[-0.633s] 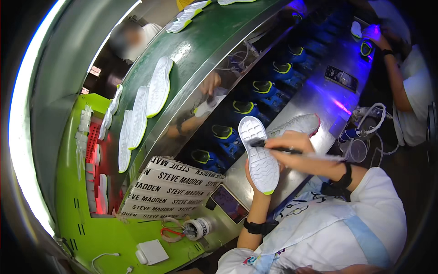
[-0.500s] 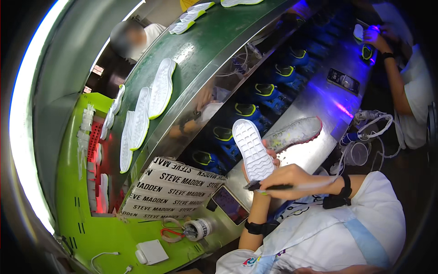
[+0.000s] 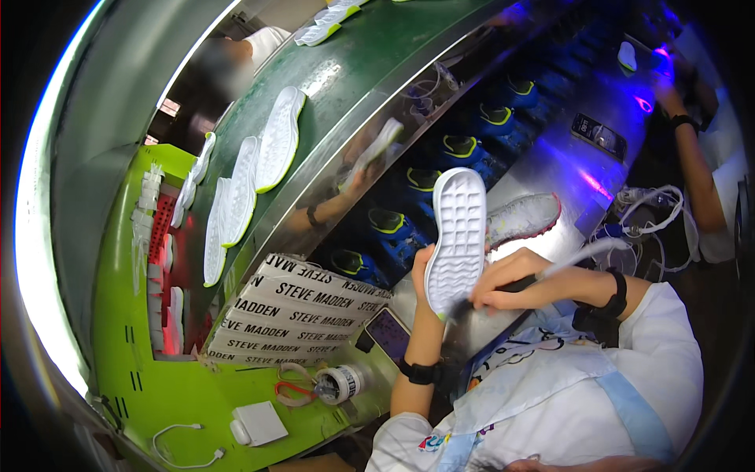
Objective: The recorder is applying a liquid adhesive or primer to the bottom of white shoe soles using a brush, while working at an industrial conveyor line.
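Observation:
My left hand is closed on the left edge of a white shoe sole, mostly hidden behind it. The sole is tilted up, its grid-and-zigzag tread facing the camera. A black-handled brush is gripped in my right hand, its dark tip close to the sole's lower right edge. A blurred whitish length trails from the handle's rear. Whether the tip touches the sole, I cannot tell. Behind the sole, a grey, stained shoe sole with a red rim lies on the metal bench.
White soles with yellow-green rims rest on the green conveyor. Blue shoes line the rack below. A printed box, scissors and tape roll sit nearby. A phone lies near a co-worker's arm.
The sole has moved up and right and stands more upright. My right hand and the brush have shifted up and right, to the sole's right edge.

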